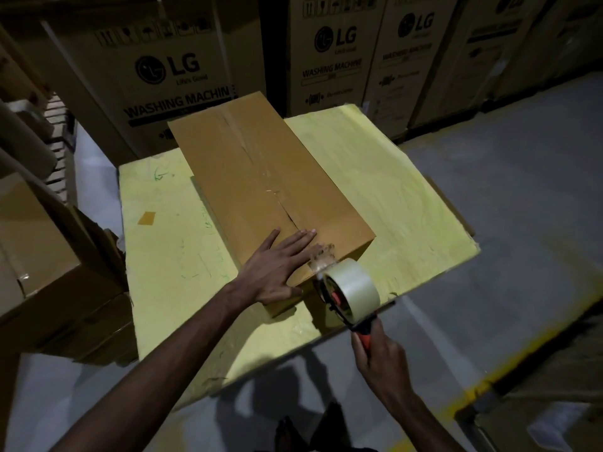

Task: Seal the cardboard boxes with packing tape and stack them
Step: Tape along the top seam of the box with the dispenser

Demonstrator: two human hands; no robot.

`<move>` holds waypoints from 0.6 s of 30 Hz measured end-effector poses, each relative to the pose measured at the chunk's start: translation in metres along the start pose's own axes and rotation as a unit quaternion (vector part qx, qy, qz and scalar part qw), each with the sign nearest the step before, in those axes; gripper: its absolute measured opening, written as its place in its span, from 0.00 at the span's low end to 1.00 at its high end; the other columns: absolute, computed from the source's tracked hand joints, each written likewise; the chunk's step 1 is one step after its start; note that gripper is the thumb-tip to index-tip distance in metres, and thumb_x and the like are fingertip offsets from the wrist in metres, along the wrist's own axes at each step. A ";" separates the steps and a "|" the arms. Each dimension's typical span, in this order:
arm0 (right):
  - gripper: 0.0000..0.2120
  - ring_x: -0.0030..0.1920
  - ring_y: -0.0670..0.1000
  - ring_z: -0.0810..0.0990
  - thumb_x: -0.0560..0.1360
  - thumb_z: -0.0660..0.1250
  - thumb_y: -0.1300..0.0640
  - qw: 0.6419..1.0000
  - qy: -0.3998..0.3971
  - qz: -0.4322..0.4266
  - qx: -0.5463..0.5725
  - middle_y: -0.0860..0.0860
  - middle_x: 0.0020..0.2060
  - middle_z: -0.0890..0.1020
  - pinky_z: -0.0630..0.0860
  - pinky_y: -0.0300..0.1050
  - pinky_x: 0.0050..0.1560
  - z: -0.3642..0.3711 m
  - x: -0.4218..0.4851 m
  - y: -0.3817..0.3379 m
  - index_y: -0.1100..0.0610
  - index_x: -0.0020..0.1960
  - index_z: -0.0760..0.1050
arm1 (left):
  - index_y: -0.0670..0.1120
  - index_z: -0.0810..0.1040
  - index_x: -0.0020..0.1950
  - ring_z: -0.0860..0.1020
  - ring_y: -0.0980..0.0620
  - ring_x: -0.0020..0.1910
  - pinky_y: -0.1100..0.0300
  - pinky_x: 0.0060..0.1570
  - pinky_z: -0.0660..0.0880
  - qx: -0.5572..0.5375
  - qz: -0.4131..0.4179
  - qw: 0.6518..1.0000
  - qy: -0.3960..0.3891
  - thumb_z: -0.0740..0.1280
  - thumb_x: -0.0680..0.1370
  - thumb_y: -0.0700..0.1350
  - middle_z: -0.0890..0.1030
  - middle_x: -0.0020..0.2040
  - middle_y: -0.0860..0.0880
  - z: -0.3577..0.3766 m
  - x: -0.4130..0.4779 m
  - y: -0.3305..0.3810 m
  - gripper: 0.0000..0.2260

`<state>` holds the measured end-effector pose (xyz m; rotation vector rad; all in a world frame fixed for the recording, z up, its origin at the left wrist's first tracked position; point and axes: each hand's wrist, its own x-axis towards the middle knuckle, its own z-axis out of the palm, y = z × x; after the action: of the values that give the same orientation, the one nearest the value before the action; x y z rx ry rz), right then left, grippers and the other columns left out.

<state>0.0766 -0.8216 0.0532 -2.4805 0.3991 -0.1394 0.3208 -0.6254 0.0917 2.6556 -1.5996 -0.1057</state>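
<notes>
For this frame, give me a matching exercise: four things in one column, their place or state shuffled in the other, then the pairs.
1. left hand
2. right hand
3. long brown cardboard box
4. small brown rectangular patch

A. grips the orange-handled tape dispenser
B. lies on the yellow tabletop, left of the box
C. rests flat on the box's near end
D. lies closed on the tabletop

Pairs: 1-C, 2-A, 3-D, 4-B.

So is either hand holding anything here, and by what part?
The right hand grips the tape dispenser by its orange handle. The left hand holds nothing; it lies flat on the cardboard box.
</notes>
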 end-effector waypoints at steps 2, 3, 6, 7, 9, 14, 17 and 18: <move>0.25 0.29 0.54 0.81 0.79 0.61 0.47 1.000 0.014 0.004 0.026 0.55 0.34 0.82 0.71 0.41 0.26 0.019 0.002 0.004 0.60 0.70 0.67 | 0.61 0.51 0.84 0.41 0.50 0.84 0.34 0.79 0.42 0.012 0.013 1.000 -0.007 0.62 0.77 0.63 0.39 0.85 0.50 0.000 0.002 0.001 0.38; 0.24 0.29 0.54 0.80 0.78 0.63 0.49 0.999 0.018 0.009 0.040 0.56 0.34 0.82 0.72 0.42 0.26 0.027 0.003 0.007 0.62 0.69 0.68 | 0.62 0.53 0.84 0.40 0.48 0.84 0.32 0.79 0.42 0.018 0.021 1.000 -0.009 0.61 0.78 0.63 0.38 0.85 0.51 -0.001 0.003 0.001 0.35; 0.17 0.26 0.54 0.76 0.76 0.66 0.56 0.998 0.028 0.031 0.045 0.56 0.31 0.78 0.65 0.38 0.28 0.042 0.009 0.016 0.66 0.60 0.75 | 0.61 0.54 0.84 0.37 0.47 0.84 0.31 0.78 0.40 0.016 0.042 0.999 -0.009 0.53 0.83 0.60 0.38 0.85 0.54 0.000 0.002 0.004 0.29; 0.12 0.25 0.55 0.74 0.75 0.65 0.56 0.998 0.033 0.029 0.034 0.55 0.29 0.76 0.62 0.37 0.30 0.046 0.011 0.018 0.65 0.52 0.76 | 0.60 0.55 0.84 0.37 0.48 0.83 0.31 0.78 0.40 0.008 0.047 0.999 -0.008 0.51 0.83 0.59 0.39 0.85 0.54 0.000 0.000 0.006 0.28; 0.10 0.23 0.54 0.70 0.73 0.61 0.56 0.998 0.055 0.007 0.017 0.54 0.25 0.69 0.59 0.37 0.31 0.049 0.016 0.019 0.62 0.38 0.71 | 0.61 0.55 0.84 0.37 0.48 0.83 0.31 0.78 0.40 -0.003 0.057 0.998 -0.006 0.51 0.82 0.57 0.40 0.85 0.55 -0.001 -0.002 0.007 0.28; 0.10 0.22 0.54 0.71 0.74 0.60 0.54 0.998 0.062 -0.025 -0.016 0.54 0.25 0.71 0.59 0.35 0.32 0.051 0.020 0.029 0.62 0.40 0.72 | 0.63 0.56 0.83 0.39 0.45 0.84 0.31 0.78 0.38 -0.014 0.063 0.998 -0.023 0.49 0.82 0.58 0.43 0.85 0.55 -0.007 -0.002 0.004 0.28; 0.16 0.24 0.55 0.76 0.77 0.61 0.50 0.999 0.038 -0.010 0.004 0.55 0.29 0.77 0.63 0.35 0.32 0.053 0.017 0.036 0.61 0.58 0.71 | 0.61 0.56 0.83 0.41 0.43 0.84 0.30 0.78 0.39 -0.010 0.063 0.998 -0.025 0.49 0.81 0.58 0.44 0.85 0.54 -0.009 -0.001 0.002 0.28; 0.18 0.25 0.55 0.76 0.77 0.61 0.50 0.999 0.037 -0.011 0.010 0.56 0.30 0.78 0.64 0.36 0.32 0.053 0.015 0.036 0.60 0.61 0.69 | 0.62 0.53 0.84 0.42 0.43 0.84 0.30 0.78 0.38 -0.017 0.067 0.997 -0.022 0.49 0.82 0.58 0.45 0.85 0.54 -0.009 -0.001 0.002 0.28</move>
<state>0.0924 -0.8241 -0.0106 -2.4665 0.4002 -0.2435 0.3193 -0.6254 0.1008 2.5289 -1.7663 -0.1854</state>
